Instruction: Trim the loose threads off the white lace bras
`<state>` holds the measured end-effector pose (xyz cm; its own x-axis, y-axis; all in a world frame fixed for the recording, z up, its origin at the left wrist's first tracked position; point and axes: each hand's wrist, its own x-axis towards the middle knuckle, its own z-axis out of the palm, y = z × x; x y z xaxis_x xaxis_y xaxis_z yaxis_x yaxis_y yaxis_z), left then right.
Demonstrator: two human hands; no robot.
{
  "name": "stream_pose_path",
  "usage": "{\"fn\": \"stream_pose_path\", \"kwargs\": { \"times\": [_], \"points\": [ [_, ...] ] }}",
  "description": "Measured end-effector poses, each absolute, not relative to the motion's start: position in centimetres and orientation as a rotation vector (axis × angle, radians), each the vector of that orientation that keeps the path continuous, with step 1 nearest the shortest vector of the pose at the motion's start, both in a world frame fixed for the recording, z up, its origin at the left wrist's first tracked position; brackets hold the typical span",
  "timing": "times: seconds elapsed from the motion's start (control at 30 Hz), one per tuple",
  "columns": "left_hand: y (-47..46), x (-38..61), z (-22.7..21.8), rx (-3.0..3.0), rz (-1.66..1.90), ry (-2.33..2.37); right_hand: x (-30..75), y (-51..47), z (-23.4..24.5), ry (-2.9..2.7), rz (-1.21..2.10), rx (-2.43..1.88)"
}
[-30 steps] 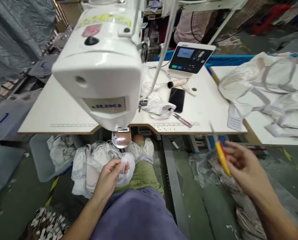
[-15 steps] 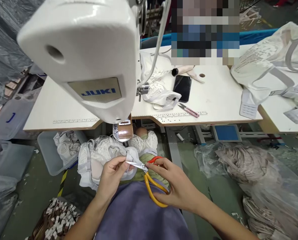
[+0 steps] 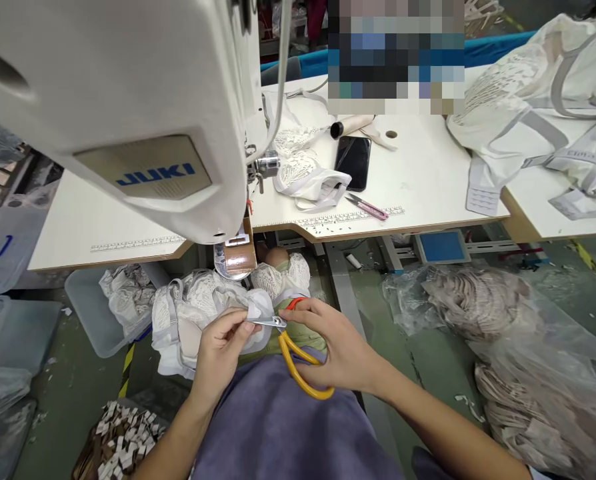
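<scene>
White lace garment [image 3: 198, 313] lies bunched on the person's lap at about 6 o'clock under the sewing machine [image 3: 128, 113], spilling toward 8 o'clock over the knee. At 9 o'clock from it a clear plastic bin [image 3: 85, 317] sits on the floor with more white fabric inside, and a heap of small cut scraps [image 3: 121, 443] lies at 7 o'clock. The left hand [image 3: 221, 357] pinches an edge of the garment between thumb and fingers, holding it up taut. Just at 3 o'clock of that pinch, the yellow-handled scissors [image 3: 291, 353] meet the fabric, blades nearly closed on the held edge. The right hand [image 3: 341, 350] is closed through the scissor loops, fingers curled around the handles. Up on the table [image 3: 428, 193], at 1 o'clock from the hands, lie another white lace piece [image 3: 303, 177], a black phone [image 3: 353, 162] and small pink snips [image 3: 367, 208]. Further right, at 4 o'clock, plastic bags of beige fabric [image 3: 483, 320] rest on the floor.
</scene>
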<state>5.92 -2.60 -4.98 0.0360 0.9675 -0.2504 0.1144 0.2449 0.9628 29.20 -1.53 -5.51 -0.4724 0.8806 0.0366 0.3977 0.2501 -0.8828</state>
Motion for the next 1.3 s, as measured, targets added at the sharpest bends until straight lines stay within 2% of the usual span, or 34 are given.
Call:
{"fn": "stream_pose_path", "kwargs": {
  "times": [0.47, 1.0, 1.17, 1.3],
  "points": [
    [-2.5, 6.5, -5.5, 1.341, 0.979, 1.436, 27.4, -1.2, -7.6, -1.716, 1.199, -1.296],
    [-2.5, 6.0, -7.0, 1.070, 1.006, 1.419, 27.1, -1.6, -9.2, -1.665, 1.206, -1.364],
    [-2.0, 4.9, -6.8, 0.642, 1.050, 1.383, 33.0, -1.5, -11.4, -1.652, 1.063, -1.601],
    [-1.0, 4.0, -6.4, 0.551, 0.915, 1.325, 40.6, 1.9, -11.8, -1.662, 0.701, -1.879]
  ]
}}
